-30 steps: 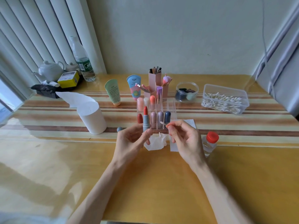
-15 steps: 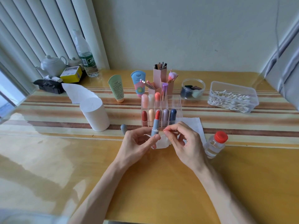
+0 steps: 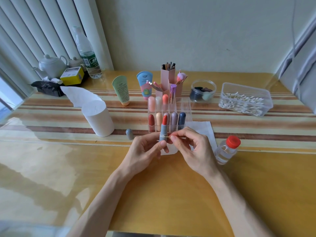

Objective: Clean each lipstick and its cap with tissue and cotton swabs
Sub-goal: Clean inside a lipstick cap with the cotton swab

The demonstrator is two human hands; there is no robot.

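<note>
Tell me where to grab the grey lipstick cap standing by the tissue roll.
Pinch the grey cap across its straight sides, coming down from above. It appears to stand upright, dome up, so the rounded top likely offers little hold, and the tissue roll and left hand flank it.

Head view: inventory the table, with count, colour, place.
lipstick: 1, red, grey case, left hand
swab: 1, white, right hand
cap: 1, grey, left of hands
capped lipsticks: 8, mixed, clear organizer
tissue roll: 1, white, left
tissue sheet: 1, white, beneath hands
swab box: 1, clear, right
small bottle: 1, red-capped, near right
tubes: 2, green and blue, back
brush holder: 1, pink, back
jar: 1, clear, back
teapot: 1, white, back left
left hand: grips lipstick
right hand: pinches swab
</note>
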